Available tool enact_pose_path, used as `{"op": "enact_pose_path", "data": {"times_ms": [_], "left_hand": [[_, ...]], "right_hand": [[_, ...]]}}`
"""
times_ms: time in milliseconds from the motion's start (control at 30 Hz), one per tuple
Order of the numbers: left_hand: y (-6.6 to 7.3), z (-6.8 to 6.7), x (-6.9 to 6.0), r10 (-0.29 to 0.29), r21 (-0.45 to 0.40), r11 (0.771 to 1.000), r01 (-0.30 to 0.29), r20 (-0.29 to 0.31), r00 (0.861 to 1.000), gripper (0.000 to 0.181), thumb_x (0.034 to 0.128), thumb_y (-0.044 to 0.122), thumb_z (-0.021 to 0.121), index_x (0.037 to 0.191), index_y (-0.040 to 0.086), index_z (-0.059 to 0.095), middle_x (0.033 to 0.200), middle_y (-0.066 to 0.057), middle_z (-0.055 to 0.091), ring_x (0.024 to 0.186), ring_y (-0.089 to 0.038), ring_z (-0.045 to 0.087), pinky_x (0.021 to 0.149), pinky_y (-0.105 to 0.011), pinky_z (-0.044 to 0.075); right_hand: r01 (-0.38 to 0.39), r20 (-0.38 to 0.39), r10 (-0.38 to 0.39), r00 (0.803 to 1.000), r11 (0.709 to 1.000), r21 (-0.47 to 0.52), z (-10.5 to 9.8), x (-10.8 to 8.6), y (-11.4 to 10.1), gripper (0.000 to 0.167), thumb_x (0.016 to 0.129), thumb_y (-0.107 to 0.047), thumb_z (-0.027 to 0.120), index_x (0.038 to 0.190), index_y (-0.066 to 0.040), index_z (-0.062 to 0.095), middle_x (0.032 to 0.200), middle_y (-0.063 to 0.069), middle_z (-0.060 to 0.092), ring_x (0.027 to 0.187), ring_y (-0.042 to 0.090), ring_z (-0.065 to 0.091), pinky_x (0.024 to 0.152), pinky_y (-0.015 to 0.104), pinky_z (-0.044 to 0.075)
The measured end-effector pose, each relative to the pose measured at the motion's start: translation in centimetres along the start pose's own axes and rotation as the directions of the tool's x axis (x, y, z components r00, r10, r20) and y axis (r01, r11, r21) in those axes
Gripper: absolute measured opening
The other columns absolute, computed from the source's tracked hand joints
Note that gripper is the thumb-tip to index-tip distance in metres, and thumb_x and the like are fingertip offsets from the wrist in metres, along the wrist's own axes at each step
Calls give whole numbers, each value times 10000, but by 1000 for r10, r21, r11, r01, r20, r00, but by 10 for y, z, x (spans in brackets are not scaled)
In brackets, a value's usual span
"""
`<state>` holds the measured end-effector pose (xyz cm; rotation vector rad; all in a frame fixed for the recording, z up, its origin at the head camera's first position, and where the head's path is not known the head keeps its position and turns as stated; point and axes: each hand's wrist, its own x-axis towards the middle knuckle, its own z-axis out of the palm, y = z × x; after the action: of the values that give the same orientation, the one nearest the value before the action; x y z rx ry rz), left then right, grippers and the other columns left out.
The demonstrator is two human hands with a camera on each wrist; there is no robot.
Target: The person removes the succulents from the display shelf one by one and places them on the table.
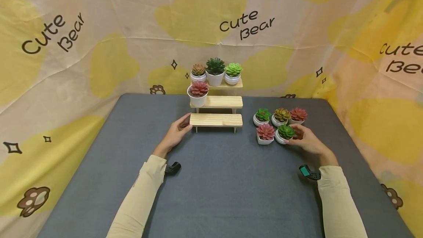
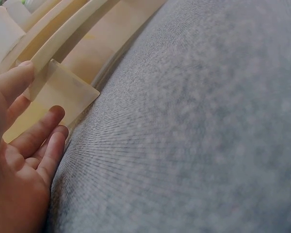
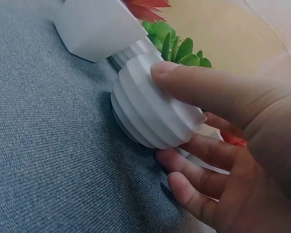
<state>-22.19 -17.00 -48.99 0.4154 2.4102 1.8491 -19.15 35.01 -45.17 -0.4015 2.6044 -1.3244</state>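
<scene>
A three-step wooden stand [image 1: 216, 120] holds three potted succulents on its top step and a red one [image 1: 198, 94] at the left of the middle step. My left hand [image 1: 176, 135] grips the left end of its lowest step; in the left wrist view the thumb of the hand [image 2: 22, 160] lies on the board's edge [image 2: 56, 41], the lower fingers loosely bent by the leg. At the right, my right hand [image 1: 308, 140] holds a green succulent [image 1: 285, 131], thumb and fingers round its ribbed white pot [image 3: 148, 104] in the right wrist view.
Beside the held pot stands a pink succulent in a squarish white pot [image 1: 265, 135]. Behind them are a green one [image 1: 263, 115], a yellow-brown one [image 1: 281, 115] and a red one [image 1: 298, 114]. A patterned cloth [image 1: 205, 6] hangs behind the grey table [image 1: 224, 186].
</scene>
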Motion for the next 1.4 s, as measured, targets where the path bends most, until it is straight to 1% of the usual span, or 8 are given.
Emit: {"op": "enact_pose_path", "data": {"times_ms": [233,300,400,567,633,1033,1267,1400], "left_hand": [[0,0,0,4,9,1000,-4,-1,1000,585,1048,147,560,1580,53,337,1444,-274,550,1341,-402,525,1126,-548,390],[0,0,-1,0,10,1000,0,0,1000,588,1046,145,563,1581,54,336,1441,-271,554,1336,-393,532,1120,-534,401],[1,1,0,2,17,1000,-2,3,1000,590,1048,146,560,1583,50,330,1445,-267,552,1336,-386,537,1111,-510,417],[2,2,3,17,16,1000,-17,7,1000,594,1050,161,558,1585,53,324,1458,-259,544,1347,-392,530,1112,-523,417],[2,1,4,17,12,1000,-17,7,1000,594,1050,160,559,1586,56,325,1453,-261,547,1343,-390,532,1115,-535,409],[-1,0,1,4,21,1000,-3,-10,1000,588,1048,158,561,1580,49,334,1427,-271,563,1324,-384,541,1116,-494,419],[-1,0,-2,-7,-2,1000,7,-1,1000,594,1047,142,560,1584,52,326,1450,-271,544,1351,-399,518,1134,-540,386],[0,0,-1,0,0,1000,0,1,1000,595,1048,147,559,1585,47,322,1458,-270,538,1358,-397,513,1135,-540,381]], "right_hand": [[-20,32,22,999,998,-62,-7,-8,-10,629,965,-139,689,1477,73,392,1469,342,460,1227,459,575,930,334,526],[-13,25,15,1000,997,-75,-10,-11,-15,611,985,-157,664,1487,60,391,1489,340,440,1271,514,527,937,340,523],[8,-23,-10,1000,996,-87,-15,-16,-25,584,1004,-174,639,1487,52,401,1475,318,461,1252,445,546,885,240,517],[61,-153,-74,985,994,-91,-21,-18,-48,546,1017,-181,619,1477,38,424,1428,280,496,1115,-4,563,814,67,450],[92,-188,-107,976,992,-88,-21,-16,-58,522,1020,-172,614,1467,33,441,1406,278,506,1078,-99,526,824,40,432],[206,-160,-210,964,978,-40,0,10,-118,436,1019,-145,612,1427,-32,508,1377,211,585,1121,-40,555,912,102,433],[235,-84,-234,969,972,3,20,32,-142,445,1016,-149,618,1431,-39,502,1431,210,562,1271,356,546,1033,477,451],[244,-45,-242,969,969,38,32,46,-153,451,1012,-168,629,1433,-58,508,1442,191,559,1289,369,544,1025,537,454]]}}
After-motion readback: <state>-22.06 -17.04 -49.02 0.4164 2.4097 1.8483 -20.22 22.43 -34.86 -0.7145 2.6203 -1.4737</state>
